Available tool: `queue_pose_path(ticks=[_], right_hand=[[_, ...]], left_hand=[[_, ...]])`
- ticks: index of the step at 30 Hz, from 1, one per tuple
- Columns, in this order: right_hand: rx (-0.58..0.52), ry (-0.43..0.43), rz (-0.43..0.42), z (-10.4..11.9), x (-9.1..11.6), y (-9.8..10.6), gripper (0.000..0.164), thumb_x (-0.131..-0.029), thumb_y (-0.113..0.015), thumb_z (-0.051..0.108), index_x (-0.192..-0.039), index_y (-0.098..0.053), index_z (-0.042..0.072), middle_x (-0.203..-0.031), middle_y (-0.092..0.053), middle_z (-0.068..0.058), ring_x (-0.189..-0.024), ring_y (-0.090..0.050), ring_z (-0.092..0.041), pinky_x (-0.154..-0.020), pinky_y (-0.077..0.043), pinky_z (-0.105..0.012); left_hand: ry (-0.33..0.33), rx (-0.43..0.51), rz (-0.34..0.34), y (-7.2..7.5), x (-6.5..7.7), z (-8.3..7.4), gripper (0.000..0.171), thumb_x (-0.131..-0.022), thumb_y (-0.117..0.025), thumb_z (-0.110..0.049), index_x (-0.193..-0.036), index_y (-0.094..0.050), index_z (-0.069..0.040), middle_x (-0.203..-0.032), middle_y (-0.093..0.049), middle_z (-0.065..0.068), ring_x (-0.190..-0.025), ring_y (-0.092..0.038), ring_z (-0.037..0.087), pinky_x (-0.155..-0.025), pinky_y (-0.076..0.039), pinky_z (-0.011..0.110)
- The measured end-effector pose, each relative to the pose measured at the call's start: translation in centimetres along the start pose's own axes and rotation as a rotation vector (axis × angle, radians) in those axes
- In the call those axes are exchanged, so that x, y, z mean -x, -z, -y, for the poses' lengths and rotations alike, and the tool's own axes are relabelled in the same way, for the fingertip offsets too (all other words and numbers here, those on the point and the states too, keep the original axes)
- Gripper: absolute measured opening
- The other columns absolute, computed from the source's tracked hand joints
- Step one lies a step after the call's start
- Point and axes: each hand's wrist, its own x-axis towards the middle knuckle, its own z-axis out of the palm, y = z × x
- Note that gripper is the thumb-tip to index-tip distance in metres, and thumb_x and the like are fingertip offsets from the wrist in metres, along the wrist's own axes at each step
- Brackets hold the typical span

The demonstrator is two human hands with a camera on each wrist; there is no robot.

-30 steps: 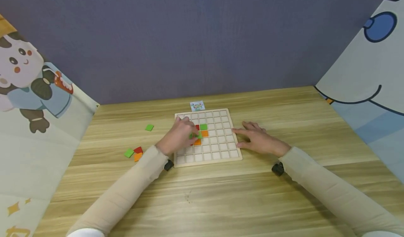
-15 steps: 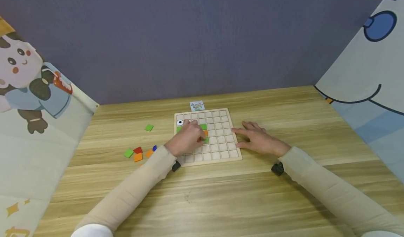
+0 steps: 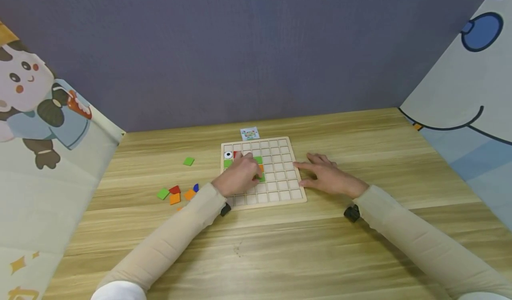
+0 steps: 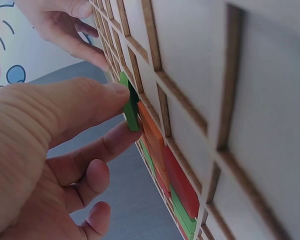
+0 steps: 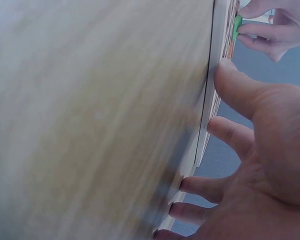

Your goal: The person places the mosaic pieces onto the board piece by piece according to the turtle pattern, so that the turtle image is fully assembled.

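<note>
My left hand (image 3: 240, 174) pinches a green square tile (image 4: 128, 109) between thumb and index finger, over the wooden grid board (image 3: 285, 196). That tile stands tilted at a cell next to an orange tile (image 4: 154, 139) in the left wrist view. A red tile (image 4: 184, 184) lies further along the board. At its left side sit an eye tile (image 3: 228, 155) and a green tile (image 3: 227, 163); other placed tiles are partly hidden beneath my left hand. My right hand (image 3: 330, 176) touches the board's right edge with thumb and index finger, its fingers extended.
Left of the board lie loose tiles: a green one (image 3: 189, 161), another green one (image 3: 163, 194), a red piece (image 3: 174, 189), orange squares (image 3: 174, 199) and a blue piece (image 3: 195, 187). A small picture card (image 3: 250, 134) lies behind the board. A dark panel (image 3: 256, 55) stands at the back.
My left hand has shifted right and slightly toward me across the board with the green tile, uncovering the eye tile and some loose tiles. My right hand has stayed at the board's edge.
</note>
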Motion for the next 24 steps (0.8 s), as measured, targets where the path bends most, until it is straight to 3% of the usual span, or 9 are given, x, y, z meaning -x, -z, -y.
queue_pose_path(ticks=[15,24], right_hand=[[-0.014,-0.009,0.013,0.2,-0.1,0.2,0.061,-0.091,-0.060,0.042,-0.146,-0.039,0.024,-0.152,-0.012,-0.025,-0.137,-0.006,-0.047,-0.095,-0.009,-0.073],[-0.016,-0.012,0.019,0.1,-0.1,0.1,0.061,-0.092,-0.060,0.042,-0.146,-0.038,0.024,-0.152,-0.012,-0.025,-0.137,-0.005,-0.047,-0.095,-0.008,-0.073]], left_hand=[[0.043,-0.030,0.028,0.2,-0.1,-0.4,0.013,-0.078,-0.074,-0.006,-0.082,-0.078,-0.018,-0.083,-0.065,-0.009,-0.075,-0.044,0.010,-0.075,-0.029,0.034],[0.093,-0.012,0.018,1.5,0.9,0.3,0.009,-0.080,-0.075,-0.015,-0.089,-0.077,-0.017,-0.086,-0.065,-0.009,-0.076,-0.040,0.011,-0.073,-0.024,0.035]])
